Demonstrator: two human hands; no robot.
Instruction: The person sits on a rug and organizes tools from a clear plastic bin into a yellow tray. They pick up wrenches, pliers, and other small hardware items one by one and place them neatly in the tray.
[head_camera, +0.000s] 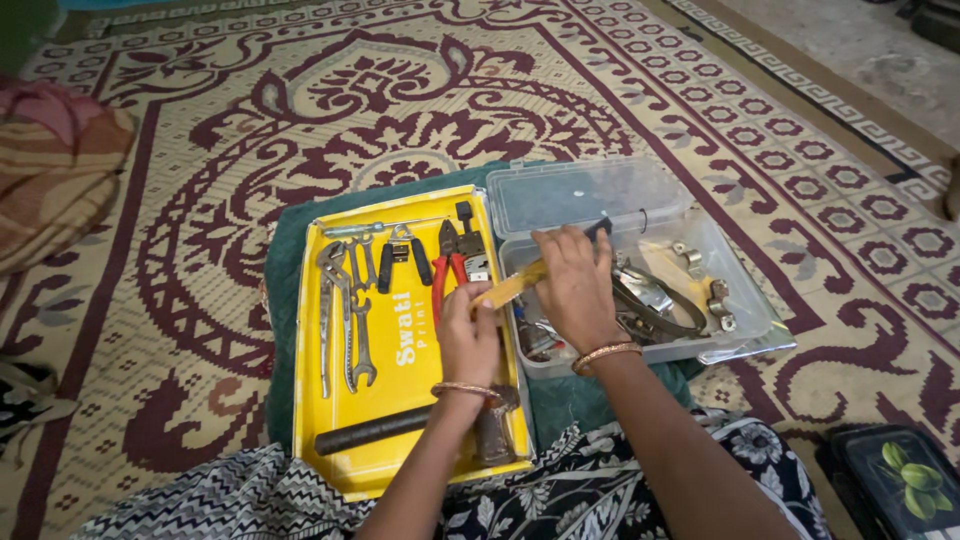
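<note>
Our left hand and right hand together grip a yellow-handled tool, its tip hidden behind our right fingers. Right lies a clear plastic box of jumbled metal; left, a glossy yellow tray of pliers.

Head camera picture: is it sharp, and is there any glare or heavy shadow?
Head view: even, soft light with no hard shadows; the tools in the yellow tray look sharp; the clear plastic box lid shows pale glare; both hands, left and right, are slightly soft; carpet lines bend toward the edges.
</note>
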